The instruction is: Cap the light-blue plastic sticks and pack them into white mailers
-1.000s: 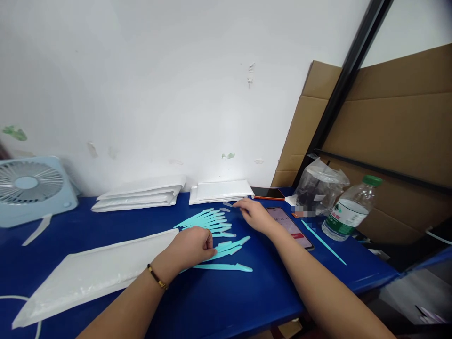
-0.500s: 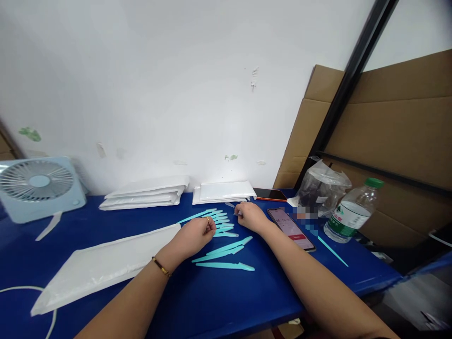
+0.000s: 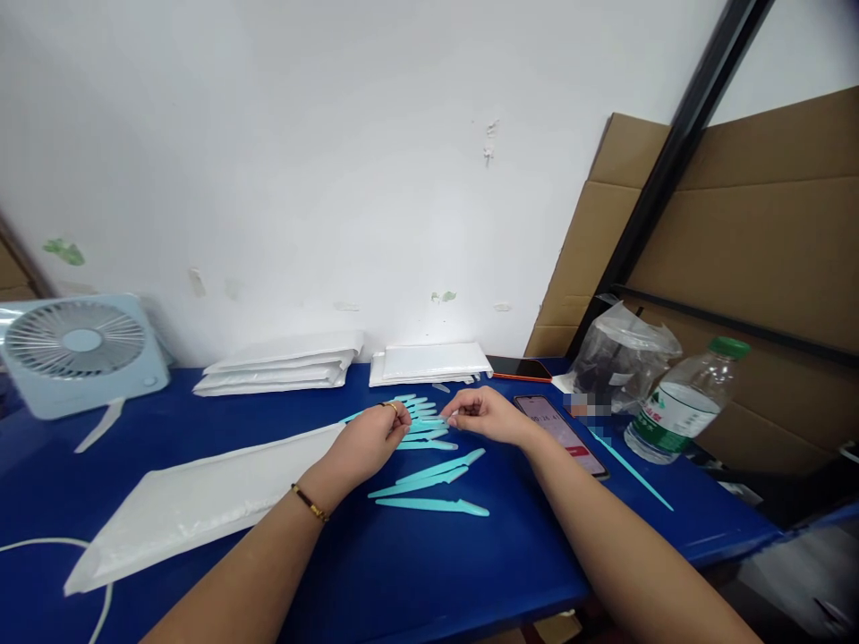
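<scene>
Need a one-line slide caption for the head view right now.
Left hand and right hand meet over a fan of turquoise plastic sticks on a blue table, beside a white padded envelope.

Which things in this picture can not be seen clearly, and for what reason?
Head view, the only one:
- Where the left hand and right hand meet over the turquoise sticks: the fingers cover the small piece between them.
- Phone screen: text too small, part blurred out.
- Bag contents: dark, behind crinkled plastic.
- Second phone: partly hidden behind the bag.
- White cable: cut off by the left and bottom edges.
</scene>
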A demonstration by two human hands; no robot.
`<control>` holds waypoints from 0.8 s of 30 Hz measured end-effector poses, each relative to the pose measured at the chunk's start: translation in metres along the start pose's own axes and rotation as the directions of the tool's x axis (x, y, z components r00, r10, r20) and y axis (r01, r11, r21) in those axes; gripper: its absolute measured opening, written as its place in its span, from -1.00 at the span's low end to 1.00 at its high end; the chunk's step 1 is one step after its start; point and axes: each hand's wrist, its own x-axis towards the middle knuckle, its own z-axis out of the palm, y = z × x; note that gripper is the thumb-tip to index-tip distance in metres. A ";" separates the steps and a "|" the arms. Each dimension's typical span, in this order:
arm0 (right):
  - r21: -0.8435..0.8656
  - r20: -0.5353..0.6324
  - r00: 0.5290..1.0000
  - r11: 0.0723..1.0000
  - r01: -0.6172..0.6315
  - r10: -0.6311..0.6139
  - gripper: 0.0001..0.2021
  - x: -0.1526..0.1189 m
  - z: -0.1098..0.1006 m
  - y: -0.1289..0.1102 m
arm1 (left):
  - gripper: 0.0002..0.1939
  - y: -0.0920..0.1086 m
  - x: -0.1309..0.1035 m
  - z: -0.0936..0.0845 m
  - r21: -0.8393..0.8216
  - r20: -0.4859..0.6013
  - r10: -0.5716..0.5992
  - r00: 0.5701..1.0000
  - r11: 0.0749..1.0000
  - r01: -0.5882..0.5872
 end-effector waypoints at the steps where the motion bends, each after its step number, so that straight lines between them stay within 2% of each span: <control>1: -0.008 -0.002 1.000 1.000 0.008 -0.008 -0.70 0.000 0.002 0.001 | -0.80 0.001 0.000 0.000 -0.004 0.001 0.001 1.000 1.000 -0.001; 7: -0.068 0.042 0.996 0.994 0.084 -0.081 -0.73 0.000 0.011 -0.005 | -0.81 0.005 0.000 0.007 0.007 0.032 0.001 0.999 1.000 -0.001; 10: -0.223 -0.035 0.989 0.965 0.135 -0.146 -0.75 0.006 0.008 -0.001 | -0.85 0.004 0.001 0.010 0.034 0.019 0.001 1.000 0.999 -0.002; 13: -0.461 -0.162 0.975 0.885 0.063 -0.154 -0.72 0.016 0.005 0.015 | -0.82 0.006 0.000 0.011 0.067 -0.034 0.032 0.999 0.997 -0.029; 16: -0.599 -0.142 0.987 0.800 -0.021 -0.080 -0.68 0.023 0.006 0.029 | -0.82 0.012 -0.004 0.009 0.077 0.066 0.095 0.993 0.992 -0.100; 20: -0.664 -0.148 0.987 0.745 -0.055 -0.059 -0.80 0.024 0.004 0.032 | -0.81 0.018 -0.008 0.009 0.095 0.240 0.159 0.958 0.978 -0.187; 22: -0.670 -0.194 0.980 0.736 -0.101 -0.041 -0.87 0.023 0.001 0.030 | -0.82 0.020 -0.007 0.010 0.127 0.249 0.135 0.959 0.977 -0.171; 24: -0.674 -0.232 0.972 0.724 -0.145 -0.021 -0.82 0.021 -0.003 0.029 | -0.85 0.021 -0.007 0.010 0.166 0.237 0.120 0.964 0.973 -0.162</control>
